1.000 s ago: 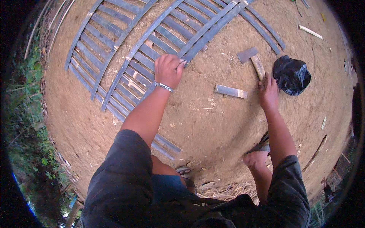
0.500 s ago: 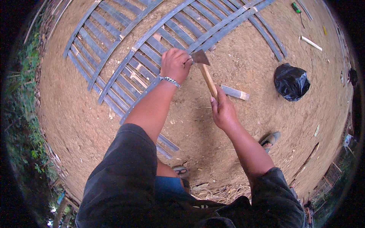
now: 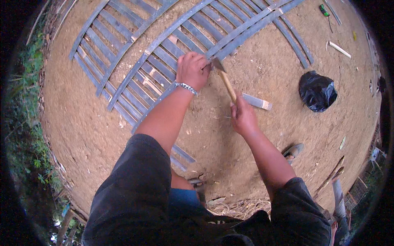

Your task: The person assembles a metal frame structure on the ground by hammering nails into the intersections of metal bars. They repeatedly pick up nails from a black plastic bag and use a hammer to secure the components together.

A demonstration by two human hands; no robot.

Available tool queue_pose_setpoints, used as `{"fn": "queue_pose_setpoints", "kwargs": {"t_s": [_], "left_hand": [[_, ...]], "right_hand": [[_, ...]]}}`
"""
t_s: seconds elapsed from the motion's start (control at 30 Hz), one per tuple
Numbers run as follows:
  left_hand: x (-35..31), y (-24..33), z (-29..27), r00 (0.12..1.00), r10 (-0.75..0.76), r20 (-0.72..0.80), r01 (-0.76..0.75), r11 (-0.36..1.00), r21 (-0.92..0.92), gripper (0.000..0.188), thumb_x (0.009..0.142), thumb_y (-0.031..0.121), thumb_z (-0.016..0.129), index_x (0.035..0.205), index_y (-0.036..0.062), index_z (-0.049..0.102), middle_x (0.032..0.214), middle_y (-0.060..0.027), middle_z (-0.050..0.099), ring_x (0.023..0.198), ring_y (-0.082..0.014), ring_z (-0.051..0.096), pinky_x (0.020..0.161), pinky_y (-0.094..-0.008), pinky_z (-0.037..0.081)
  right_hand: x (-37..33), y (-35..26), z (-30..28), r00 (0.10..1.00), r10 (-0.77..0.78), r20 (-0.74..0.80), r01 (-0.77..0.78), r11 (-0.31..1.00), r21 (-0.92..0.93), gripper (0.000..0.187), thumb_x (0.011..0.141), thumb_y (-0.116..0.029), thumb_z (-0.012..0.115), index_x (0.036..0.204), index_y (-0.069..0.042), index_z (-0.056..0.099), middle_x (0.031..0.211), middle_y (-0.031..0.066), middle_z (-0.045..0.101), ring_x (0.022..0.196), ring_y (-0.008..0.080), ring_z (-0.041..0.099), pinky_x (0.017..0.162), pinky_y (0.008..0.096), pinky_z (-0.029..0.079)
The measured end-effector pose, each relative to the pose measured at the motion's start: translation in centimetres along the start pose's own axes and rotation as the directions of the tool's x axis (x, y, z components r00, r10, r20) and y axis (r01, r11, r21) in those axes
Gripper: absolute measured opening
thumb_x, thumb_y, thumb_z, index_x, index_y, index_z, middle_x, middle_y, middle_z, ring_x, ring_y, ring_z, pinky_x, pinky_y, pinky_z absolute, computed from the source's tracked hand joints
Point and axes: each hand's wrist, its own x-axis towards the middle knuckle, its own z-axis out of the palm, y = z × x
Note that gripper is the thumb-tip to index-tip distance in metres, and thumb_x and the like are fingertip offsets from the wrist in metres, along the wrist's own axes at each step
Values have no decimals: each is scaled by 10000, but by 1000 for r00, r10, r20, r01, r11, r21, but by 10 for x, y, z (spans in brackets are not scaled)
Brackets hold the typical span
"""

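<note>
My right hand (image 3: 244,117) is wrapped round the wooden handle of a hatchet (image 3: 228,85). Its dark metal head is tilted beside the fingertips of my left hand (image 3: 193,70), which wears a chain bracelet (image 3: 186,87). Those left fingers are pinched together over the near rail of a slatted frame (image 3: 164,50); whatever is between them is too small and hidden to make out. The frame, made of grey-blue painted strips with several crosspieces, lies on the ground. A short loose piece of strip (image 3: 257,102) rests just beyond my right hand.
A second slatted panel (image 3: 117,30) lies at the far left. To the right are a black plastic bag (image 3: 317,91), two long strips (image 3: 293,41), a green tool (image 3: 324,10) and a pale stick (image 3: 339,49). Loose strips (image 3: 180,156) lie near my feet; another person's limb (image 3: 339,197) shows lower right.
The hatchet head has turned from showing its flat side to a narrower angle, still by my left fingers. A person's limb has come into sight at the lower right.
</note>
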Motion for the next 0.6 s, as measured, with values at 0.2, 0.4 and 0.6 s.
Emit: {"fn": "queue_pose_setpoints", "kwargs": {"t_s": [0.2,0.4,0.6], "left_hand": [[-1,0,1,1000,-20,7,20,999,-35,142,756,147,782,884,118,728,1018,-12,718,1069,-253,605,947,-434,429],[-2,-2,1,999,23,-31,-23,1000,-8,131,754,143,783,868,121,722,990,-6,711,1043,-248,608,919,-435,433],[0,0,-1,1000,16,-14,-17,999,-37,129,749,140,782,851,117,708,961,-9,700,1040,-255,607,918,-439,434]], "right_hand": [[-5,-6,-3,981,-139,-137,143,990,17,577,981,-134,591,1522,-144,390,1253,264,620,1082,472,632,900,515,533],[3,-13,-9,999,-27,-30,27,1000,3,590,972,-117,603,1522,-145,390,1282,262,613,1133,465,618,932,507,527],[5,-4,-7,995,-94,-34,94,996,-11,569,984,-102,589,1518,-108,392,1289,282,607,1177,466,603,982,491,501]]}}
